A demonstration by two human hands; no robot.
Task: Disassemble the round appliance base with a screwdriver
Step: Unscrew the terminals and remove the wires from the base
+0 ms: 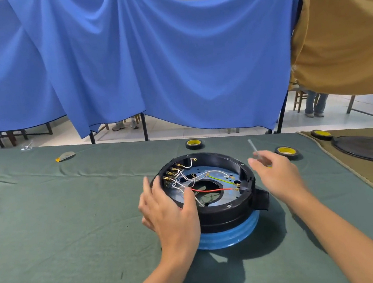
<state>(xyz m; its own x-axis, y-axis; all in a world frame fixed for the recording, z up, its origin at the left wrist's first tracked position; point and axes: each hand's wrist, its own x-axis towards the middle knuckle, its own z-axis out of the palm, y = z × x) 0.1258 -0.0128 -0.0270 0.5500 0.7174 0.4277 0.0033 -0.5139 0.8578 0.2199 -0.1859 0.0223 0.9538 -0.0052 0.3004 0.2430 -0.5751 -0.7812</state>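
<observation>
The round appliance base [227, 209] lies upside down on the green cloth, a black ring over a blue rim, its inside open with white, red and green-yellow wires. My left hand [171, 212] rests on its left rim, fingers curled over the edge. My right hand [277, 174] hovers just right of the base, holding a thin screwdriver [254, 148] whose shaft points up and away.
Black tape rolls with yellow cores sit behind the base [194, 143], at its right [287, 151] and further right [321, 134]. Black round covers [369, 148] lie on a tan cloth at the right. A small grey and orange item [65, 156] lies far left.
</observation>
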